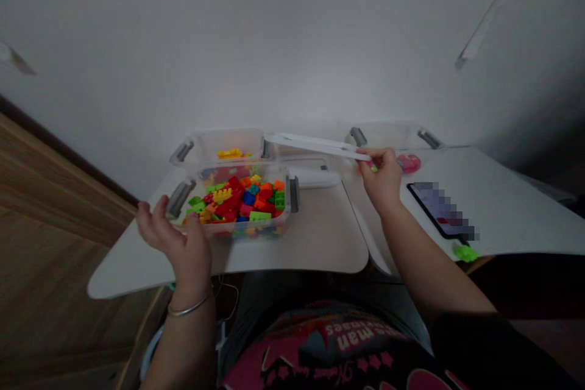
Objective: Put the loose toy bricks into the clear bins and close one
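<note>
A clear plastic box (pixel 290 195) full of coloured toy bricks (pixel 240 198) sits on a white table. My left hand (pixel 176 237) rests against the box's near left corner, fingers partly open. My right hand (pixel 382 180) grips the edge of a flat white lid (pixel 315 144) and holds it level above the table, to the right of the box. A second clear box (pixel 214 145) with yellow bricks stands just behind the first.
Another clear box (pixel 393 134) stands at the back right by the wall. A phone (pixel 441 210) lies right of my right hand, with a green brick (pixel 466 253) near the table's front edge and a pink object (pixel 408 163) behind. Wooden floor is at left.
</note>
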A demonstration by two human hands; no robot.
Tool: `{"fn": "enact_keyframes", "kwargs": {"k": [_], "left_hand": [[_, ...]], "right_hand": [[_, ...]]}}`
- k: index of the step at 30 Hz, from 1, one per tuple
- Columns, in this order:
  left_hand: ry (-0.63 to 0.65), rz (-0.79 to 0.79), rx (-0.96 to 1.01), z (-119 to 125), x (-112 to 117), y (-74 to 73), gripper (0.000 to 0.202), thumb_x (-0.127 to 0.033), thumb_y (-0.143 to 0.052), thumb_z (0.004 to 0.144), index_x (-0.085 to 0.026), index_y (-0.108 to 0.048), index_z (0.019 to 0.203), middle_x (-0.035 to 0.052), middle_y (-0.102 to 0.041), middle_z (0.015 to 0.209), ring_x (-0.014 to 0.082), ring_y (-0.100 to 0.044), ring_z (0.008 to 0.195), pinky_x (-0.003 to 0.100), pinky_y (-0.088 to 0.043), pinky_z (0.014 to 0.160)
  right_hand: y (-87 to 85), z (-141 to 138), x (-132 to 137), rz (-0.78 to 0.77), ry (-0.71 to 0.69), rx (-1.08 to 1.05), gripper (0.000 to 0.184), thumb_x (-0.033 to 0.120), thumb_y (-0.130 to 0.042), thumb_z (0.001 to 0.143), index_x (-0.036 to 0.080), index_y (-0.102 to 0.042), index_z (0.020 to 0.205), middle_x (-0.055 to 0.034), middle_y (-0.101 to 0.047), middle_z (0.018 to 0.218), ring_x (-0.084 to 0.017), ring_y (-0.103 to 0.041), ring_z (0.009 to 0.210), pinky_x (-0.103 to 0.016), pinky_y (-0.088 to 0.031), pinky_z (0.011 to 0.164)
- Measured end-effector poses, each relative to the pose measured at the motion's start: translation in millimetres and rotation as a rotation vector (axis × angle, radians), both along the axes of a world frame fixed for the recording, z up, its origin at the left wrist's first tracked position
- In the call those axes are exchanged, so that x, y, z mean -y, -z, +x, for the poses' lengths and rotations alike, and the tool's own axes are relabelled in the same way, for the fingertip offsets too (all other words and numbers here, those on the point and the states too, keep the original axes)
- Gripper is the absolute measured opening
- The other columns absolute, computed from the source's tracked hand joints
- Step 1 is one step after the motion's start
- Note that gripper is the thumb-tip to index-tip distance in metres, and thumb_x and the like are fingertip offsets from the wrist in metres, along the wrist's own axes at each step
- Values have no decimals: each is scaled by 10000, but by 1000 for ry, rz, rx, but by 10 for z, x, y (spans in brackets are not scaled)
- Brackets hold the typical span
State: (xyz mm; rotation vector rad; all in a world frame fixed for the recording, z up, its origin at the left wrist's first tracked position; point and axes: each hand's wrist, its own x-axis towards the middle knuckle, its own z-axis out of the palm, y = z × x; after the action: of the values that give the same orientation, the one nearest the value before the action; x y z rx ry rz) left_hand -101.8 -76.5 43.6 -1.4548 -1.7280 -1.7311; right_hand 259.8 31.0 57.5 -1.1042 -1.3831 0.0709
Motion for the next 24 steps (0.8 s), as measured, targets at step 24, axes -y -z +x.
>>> {"fn": "enact_keyframes", "kwargs": {"k": [24], "left_hand": [[411, -133, 391, 614, -40, 184, 637, -415, -552, 895, -212, -306, 1447, 150, -318, 1504, 274, -327, 1406, 448, -257, 1179]], "right_hand": [[-703, -101, 237, 302, -15, 40, 316, 417, -571, 895, 293, -494, 1176, -69, -538, 1149, -231, -589, 1122, -405, -558, 860]]}}
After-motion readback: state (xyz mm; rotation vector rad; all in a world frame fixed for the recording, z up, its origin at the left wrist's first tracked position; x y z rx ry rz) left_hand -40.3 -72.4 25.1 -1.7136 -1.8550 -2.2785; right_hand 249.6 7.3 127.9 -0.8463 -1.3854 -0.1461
